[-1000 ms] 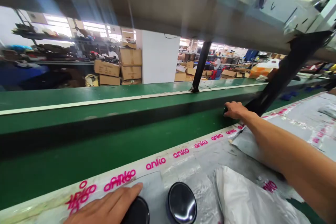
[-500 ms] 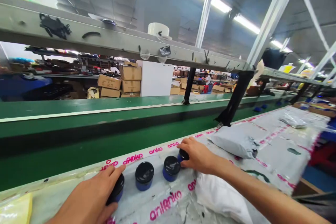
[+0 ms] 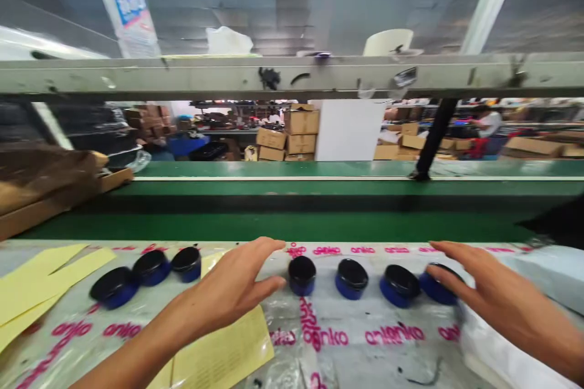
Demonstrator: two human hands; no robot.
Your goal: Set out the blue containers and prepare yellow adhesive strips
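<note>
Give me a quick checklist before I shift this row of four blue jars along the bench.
1. Left hand against the leftmost jar of the row: ok, fingertips touch it.
2. Right hand on the rightmost jar: ok, fingers rest over its lid.
3. Two middle jars upright, lids on: ok.
4. Gaps in the row closed: not ok, jars stand apart.
5. Three other jars clear of the left hand: ok.
6. Lids screwed tight: cannot tell.

Single head-worn view, close over the table (image 3: 356, 371), facing forward and slightly down, green conveyor (image 3: 319, 225) straight ahead, overhead shelf (image 3: 292, 76) crossing above, warehouse boxes (image 3: 298, 134) far behind
</note>
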